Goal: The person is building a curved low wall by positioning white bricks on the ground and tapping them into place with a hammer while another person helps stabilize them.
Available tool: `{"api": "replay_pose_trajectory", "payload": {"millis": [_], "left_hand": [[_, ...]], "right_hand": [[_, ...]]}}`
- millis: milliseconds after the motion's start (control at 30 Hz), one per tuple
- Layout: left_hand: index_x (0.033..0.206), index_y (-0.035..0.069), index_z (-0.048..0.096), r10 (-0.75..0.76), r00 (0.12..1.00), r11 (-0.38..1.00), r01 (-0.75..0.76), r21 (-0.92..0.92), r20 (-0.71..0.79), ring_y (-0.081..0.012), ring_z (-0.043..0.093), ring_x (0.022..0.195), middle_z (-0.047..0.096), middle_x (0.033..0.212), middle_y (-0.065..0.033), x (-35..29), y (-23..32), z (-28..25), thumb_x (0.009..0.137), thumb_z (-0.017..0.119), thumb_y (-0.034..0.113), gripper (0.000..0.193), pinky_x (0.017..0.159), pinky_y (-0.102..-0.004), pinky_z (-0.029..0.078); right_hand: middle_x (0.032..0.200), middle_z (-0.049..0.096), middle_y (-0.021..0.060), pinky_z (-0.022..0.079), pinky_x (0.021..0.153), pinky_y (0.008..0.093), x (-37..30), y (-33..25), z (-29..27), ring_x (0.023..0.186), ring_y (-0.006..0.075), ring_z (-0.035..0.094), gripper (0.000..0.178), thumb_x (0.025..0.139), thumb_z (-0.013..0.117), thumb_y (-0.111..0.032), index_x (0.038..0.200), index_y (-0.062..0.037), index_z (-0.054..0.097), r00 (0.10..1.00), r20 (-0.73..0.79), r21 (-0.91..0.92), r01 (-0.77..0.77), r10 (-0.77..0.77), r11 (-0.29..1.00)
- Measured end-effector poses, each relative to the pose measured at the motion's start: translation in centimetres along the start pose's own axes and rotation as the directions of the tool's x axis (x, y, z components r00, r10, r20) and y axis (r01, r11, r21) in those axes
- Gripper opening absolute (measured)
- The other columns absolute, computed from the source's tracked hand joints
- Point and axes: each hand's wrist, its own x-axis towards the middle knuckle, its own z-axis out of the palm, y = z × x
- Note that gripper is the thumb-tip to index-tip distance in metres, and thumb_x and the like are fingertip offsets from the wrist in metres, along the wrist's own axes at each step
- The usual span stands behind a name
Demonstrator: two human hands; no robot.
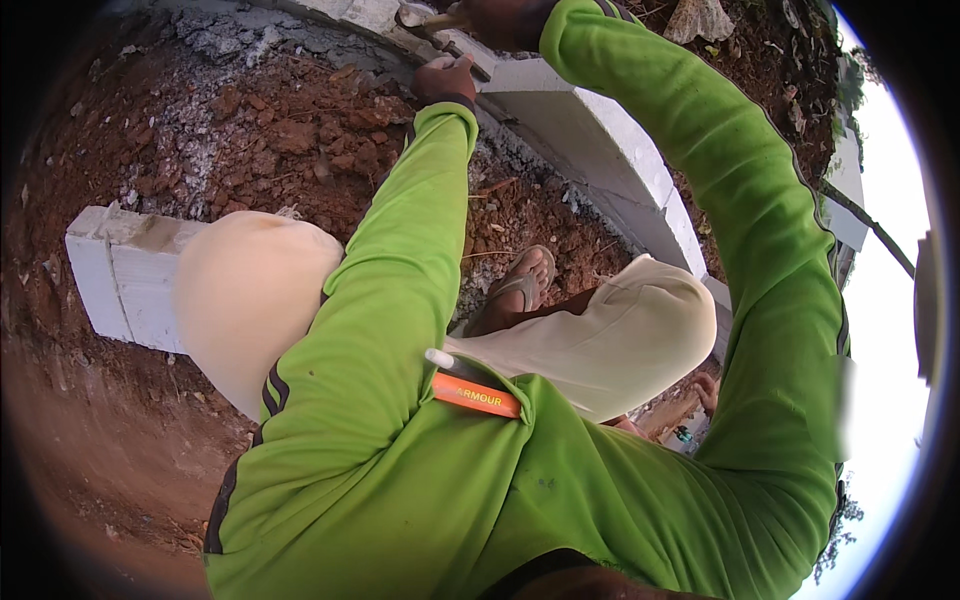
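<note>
Near the top edge, my left hand (pixel 443 79) is closed at a flat, dark metal piece (pixel 470 58) lying along the top of a row of pale grey blocks (pixel 590 130). Just above and to the right, my right hand (pixel 508 20) is wrapped round the handle of what looks like a hammer. The hammer's head (pixel 413 16) points left, over the blocks and close to the metal piece. Part of my right hand is dark and cut off by the frame's upper edge.
Loose red-brown soil (pixel 290 130) lies left of the block row, with grey mortar (pixel 235 40) at the upper left. Another pale block (pixel 125 270) stands by my left knee (pixel 255 290). My sandalled foot (pixel 525 278) rests on soil. Another person's hand (pixel 706 392) shows at the right.
</note>
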Motion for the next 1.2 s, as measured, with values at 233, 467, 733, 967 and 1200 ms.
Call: {"api": "replay_pose_trajectory", "payload": {"millis": [233,467,733,967,1200], "left_hand": [[0.089,-0.004,0.076,-0.027,1.0,0.99,0.026,0.139,0.003,-0.0265,0.071,0.072,0.074,0.083,-0.0172,-1.1,2.5,-0.1,0.076,0.084,0.019,0.028,0.068,-0.0367,0.055],[0.091,-0.005,0.075,-0.027,0.998,0.982,0.017,0.187,0.05,-0.0262,0.072,0.071,0.074,0.082,-0.0187,-2.9,2.7,1.6,0.077,0.084,0.02,0.03,0.066,-0.0379,0.056],[0.094,-0.012,0.068,0.12,0.99,0.857,-0.067,0.512,-0.072,-0.0327,0.072,0.071,0.072,0.084,-0.0232,-0.9,3.0,1.3,0.075,0.086,0.028,0.048,0.066,-0.0408,0.06],[0.094,-0.013,0.069,0.367,0.896,0.765,-0.138,0.629,-0.25,-0.037,0.073,0.075,0.072,0.083,-0.0265,4.6,7.5,-0.1,0.084,0.075,0.034,0.049,0.072,-0.0417,0.058],[0.111,-0.014,0.054,0.252,0.921,0.967,-0.232,-0.103,0.298,-0.0338,0.073,0.071,0.065,0.093,-0.0213,1.2,18.6,-0.7,0.09,0.067,0.012,0.035,0.061,-0.034,0.06]], "right_hand": [[0.092,0.071,0.0217,0.054,0.078,0.0527,-2.7,-4.8,-6.3,0.09,0.0395,0.069,0.035,0.092,0.05,-0.02,0.123,-0.0185,0.066,0.922,-0.179,0.327,-0.274,0.344,0.905],[0.101,0.073,0.0172,0.056,0.084,0.0471,-4.7,-2.4,-4.5,0.096,0.0362,0.07,0.03,0.091,0.053,-0.023,0.112,-0.0153,0.072,0.938,0.087,0.125,-0.344,0.335,0.931],[0.083,0.067,0.0182,0.05,0.067,0.0389,-17.9,-0.5,-5.9,0.074,0.0315,0.066,0.026,0.096,0.058,-0.021,0.111,-0.0017,0.067,0.87,-0.208,0.75,-0.151,0.447,0.644],[0.063,0.039,-0.0106,0.028,0.042,0.0173,-31.3,0.0,1.9,0.048,-0.0019,0.034,0.051,0.099,0.062,-0.042,0.132,-0.0028,0.058,0.668,-0.074,0.974,-0.11,0.741,0.196],[0.069,0.053,-0.0041,0.034,0.05,0.0214,-39.1,-1.4,15.5,0.058,0.0026,0.044,0.03,0.089,0.074,-0.026,0.104,-0.0015,0.067,0.389,-0.121,0.986,0.152,0.913,0.065]]}}
